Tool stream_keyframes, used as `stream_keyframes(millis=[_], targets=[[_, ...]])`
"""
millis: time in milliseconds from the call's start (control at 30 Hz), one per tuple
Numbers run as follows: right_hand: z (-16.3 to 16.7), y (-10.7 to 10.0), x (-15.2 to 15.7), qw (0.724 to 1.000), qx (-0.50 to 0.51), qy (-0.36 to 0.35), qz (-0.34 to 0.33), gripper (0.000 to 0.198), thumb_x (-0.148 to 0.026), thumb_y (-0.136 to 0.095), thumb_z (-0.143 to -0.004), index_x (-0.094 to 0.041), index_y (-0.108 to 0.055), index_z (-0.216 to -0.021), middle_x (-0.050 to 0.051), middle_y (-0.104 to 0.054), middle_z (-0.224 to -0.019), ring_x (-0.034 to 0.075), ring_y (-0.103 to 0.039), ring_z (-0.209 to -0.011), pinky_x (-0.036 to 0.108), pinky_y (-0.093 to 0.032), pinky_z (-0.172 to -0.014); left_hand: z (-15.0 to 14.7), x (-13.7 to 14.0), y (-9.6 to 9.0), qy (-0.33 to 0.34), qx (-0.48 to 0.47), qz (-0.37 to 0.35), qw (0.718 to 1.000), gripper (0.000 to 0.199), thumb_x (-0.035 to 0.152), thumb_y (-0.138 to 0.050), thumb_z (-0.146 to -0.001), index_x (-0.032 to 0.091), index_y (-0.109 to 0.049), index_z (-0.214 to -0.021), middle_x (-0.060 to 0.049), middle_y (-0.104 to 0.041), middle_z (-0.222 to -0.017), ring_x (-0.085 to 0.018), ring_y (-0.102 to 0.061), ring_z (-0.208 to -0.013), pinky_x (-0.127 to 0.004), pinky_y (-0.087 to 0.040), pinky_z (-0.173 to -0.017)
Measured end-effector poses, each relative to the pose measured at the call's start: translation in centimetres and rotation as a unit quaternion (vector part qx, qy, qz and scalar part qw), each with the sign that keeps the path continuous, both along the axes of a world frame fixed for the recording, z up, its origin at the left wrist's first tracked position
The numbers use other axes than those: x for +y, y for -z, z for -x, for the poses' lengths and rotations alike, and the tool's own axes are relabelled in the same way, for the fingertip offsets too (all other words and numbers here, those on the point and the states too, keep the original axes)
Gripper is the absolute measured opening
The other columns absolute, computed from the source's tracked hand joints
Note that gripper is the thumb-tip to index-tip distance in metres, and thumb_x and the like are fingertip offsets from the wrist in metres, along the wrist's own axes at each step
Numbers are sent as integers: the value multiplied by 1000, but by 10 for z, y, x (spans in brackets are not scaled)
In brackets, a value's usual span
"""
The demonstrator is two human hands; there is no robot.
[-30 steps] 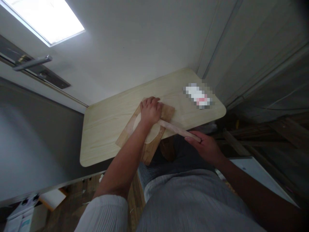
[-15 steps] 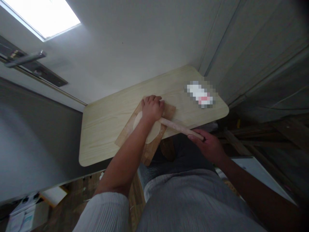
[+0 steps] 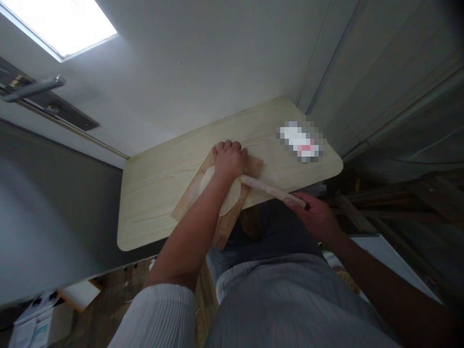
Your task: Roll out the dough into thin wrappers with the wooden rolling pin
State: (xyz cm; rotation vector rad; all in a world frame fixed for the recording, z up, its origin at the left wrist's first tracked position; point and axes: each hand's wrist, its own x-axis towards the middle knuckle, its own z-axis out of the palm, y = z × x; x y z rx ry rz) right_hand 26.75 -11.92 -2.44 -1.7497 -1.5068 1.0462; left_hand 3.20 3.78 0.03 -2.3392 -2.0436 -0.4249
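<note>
Pale tabletop (image 3: 155, 193) bears a board (image 3: 189, 198) towards six o'clock, with a disc (image 3: 231, 197) on it. Right hand (image 3: 315, 215) has its fingers round the rod (image 3: 266, 187) at four o'clock; left hand (image 3: 230, 161), its grip hidden, has edged slightly towards three; the disc looks unchanged, so work seems mid-stroke.

Board (image 3: 226, 225) and pixelated item (image 3: 299, 141) on pale table (image 3: 152, 193)

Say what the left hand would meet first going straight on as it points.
Likely the white door, past a strip of table beyond the left hand; height is unclear, so it may brush the table first.
</note>
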Motion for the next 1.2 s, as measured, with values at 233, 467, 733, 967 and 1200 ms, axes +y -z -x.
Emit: stream_keyframes(millis=[233,467,733,967,1200], targets=[[-2,1,2,1000,-10,0,1,53,-66,-59,-86,-18,-74,-103,5,-72,-78,20,-63,-67,30,-47,-61,-5,5,0,1,13,11,1000,30,42,-43,-99,23,-64,-107,-16,-63,-118,-37,-50,-120,-59,-33,-103],[-4,2,6,1000,-8,0,-5,53,-67,-55,-88,-18,-74,-99,3,-67,-69,18,-59,-61,29,-44,-57,-11,11,-2,8,33,16,999,31,41,-43,-99,21,-59,-117,-18,-61,-124,-38,-51,-120,-62,-34,-105],[-8,3,11,1000,-7,-1,5,50,-65,-57,-87,-20,-73,-101,4,-70,-77,19,-61,-67,29,-45,-59,-22,27,-1,24,25,33,999,34,39,-38,-101,21,-58,-122,-18,-59,-130,-36,-49,-126,-67,-27,-111],[-8,0,12,1000,0,-1,31,52,-67,-58,-86,-21,-74,-105,2,-69,-74,18,-60,-64,29,-44,-59,-26,29,-2,45,21,9,999,36,41,-36,-102,20,-58,-121,-17,-60,-129,-36,-48,-125,-64,-26,-113],[0,-1,4,999,23,-34,12,48,-62,-59,-87,-19,-73,-104,3,-70,-77,19,-62,-68,29,-46,-60,-9,4,-4,41,-2,-4,999,38,44,-36,-103,24,-58,-126,-12,-58,-134,-33,-47,-127,-57,-28,-113]])
